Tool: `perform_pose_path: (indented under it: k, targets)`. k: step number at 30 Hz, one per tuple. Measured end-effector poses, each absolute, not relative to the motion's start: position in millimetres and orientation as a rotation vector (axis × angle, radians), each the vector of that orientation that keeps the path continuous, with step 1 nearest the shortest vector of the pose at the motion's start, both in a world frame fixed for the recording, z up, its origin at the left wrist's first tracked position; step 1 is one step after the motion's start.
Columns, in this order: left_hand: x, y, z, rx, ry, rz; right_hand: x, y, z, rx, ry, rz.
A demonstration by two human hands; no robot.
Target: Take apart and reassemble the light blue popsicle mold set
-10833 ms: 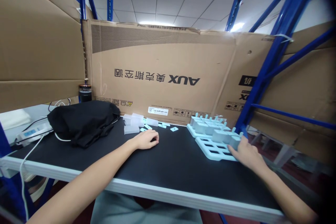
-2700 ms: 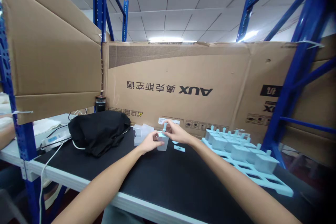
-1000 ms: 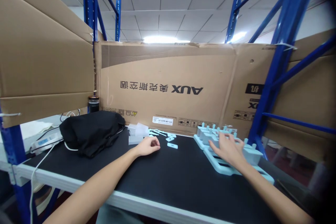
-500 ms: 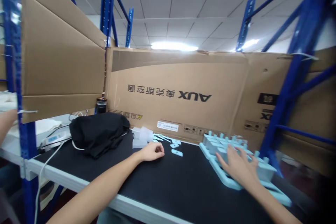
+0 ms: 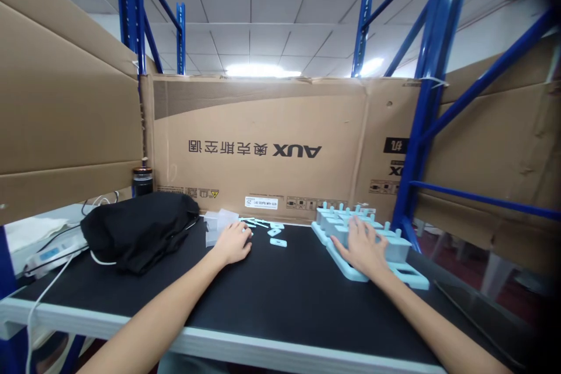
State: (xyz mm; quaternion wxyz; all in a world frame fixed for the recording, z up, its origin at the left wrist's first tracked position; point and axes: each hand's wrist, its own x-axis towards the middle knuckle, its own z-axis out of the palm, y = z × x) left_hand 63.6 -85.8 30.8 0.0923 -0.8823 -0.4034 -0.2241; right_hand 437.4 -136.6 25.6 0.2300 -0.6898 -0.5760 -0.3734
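– What's the right hand (image 5: 364, 245) up to?
– It's over the pale blue moulds (image 5: 397, 249), at the right of the frame. The fingers are spread wide, the thumb set off towards the middle. Whether they touch a mould I can't make out from where I stand.
– Are those moulds loose?
– No, they sit grouped in the light blue tray (image 5: 344, 266), little handles pointing up. A bare opening shows at the tray's near right end, just past the wrist.
– And the left hand (image 5: 234, 242)?
– Left of centre, low over the black tabletop (image 5: 284, 298), back up, fingers bent. I can't tell if anything is pinched in there. It's right beside the frosted cups (image 5: 228, 217).
– I spot thin blue sticks (image 5: 260, 223) near it, too.
– Yes, and flat blue pieces (image 5: 278, 242) to the right of them, the nearest one lying apart from the others.
– What's that dark heap?
– Black cloth (image 5: 138, 231), slumped at the left of the frame, with a dark jar (image 5: 142, 182) behind it
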Motion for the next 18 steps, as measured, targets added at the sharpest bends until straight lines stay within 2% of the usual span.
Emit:
perform_pose_path:
  k: [3,9,18]
  targets:
    - [50.7,-80.4,35.2,-2.351,-1.452,-0.62,428.6,-145.0,32.8,-1.873,-1.486,-1.063]
    - [33.4,-71.9,30.4,-2.228,-1.72,-0.515,428.6,-148.4,43.7,-1.844,-1.749,-1.029]
    - [46.0,-75.9,31.5,-2.331,-1.598,-0.635,425.3,-154.4,48.4,-1.834,-1.818,-1.175]
